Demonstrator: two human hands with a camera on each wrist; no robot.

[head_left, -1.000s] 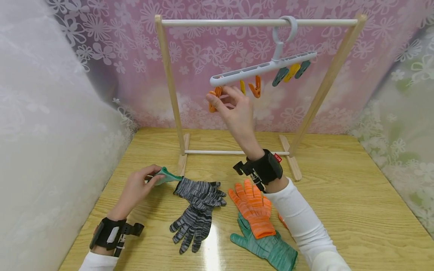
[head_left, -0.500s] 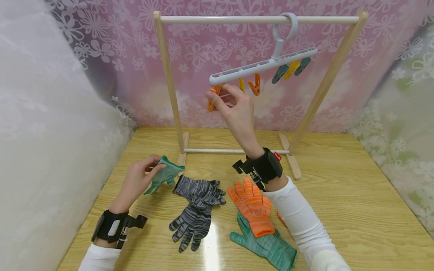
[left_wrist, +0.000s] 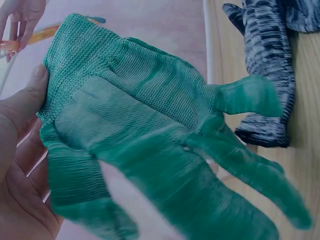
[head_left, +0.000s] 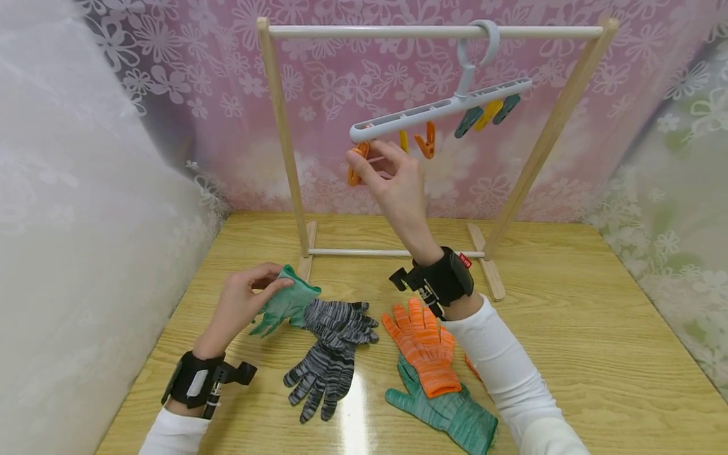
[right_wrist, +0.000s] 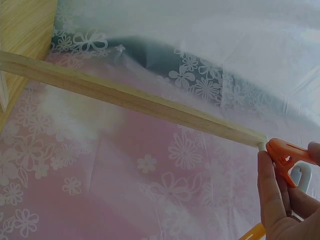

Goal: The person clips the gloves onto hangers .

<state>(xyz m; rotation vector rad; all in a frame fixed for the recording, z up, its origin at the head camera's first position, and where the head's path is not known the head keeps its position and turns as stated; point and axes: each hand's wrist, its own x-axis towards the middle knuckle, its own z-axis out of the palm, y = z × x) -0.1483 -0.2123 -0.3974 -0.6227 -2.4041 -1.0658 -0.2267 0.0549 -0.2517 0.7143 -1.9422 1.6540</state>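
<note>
Since the green knitted work glove (head_left: 287,302) is held up just off the wooden desk (head_left: 569,354) by its cuff, pinched between the thumb and curled fingers of the left hand (head_left: 241,306), it can be judged as light and totally floppy: the fingers are seen drooping and blurring in the left wrist view (left_wrist: 165,150). Nothing fragile there, and the knit looks grippy rather than slick, so the ribbed cuff edge is probably the best spot to be held, with both layers bunched flat. The orange plastic clothes peg (head_left: 357,165) at the low end of the pale grey clip hanger (head_left: 438,110) is pinched by the thumb and fingers of the right hand (head_left: 392,180); it's stiff and springy, best squeezed at its tail ends. The hanger hook is looped over the wooden rack's rail (head_left: 398,31), so some swinging should be expected. A grey striped glove pair (head_left: 330,354) is lying just beside.
</note>
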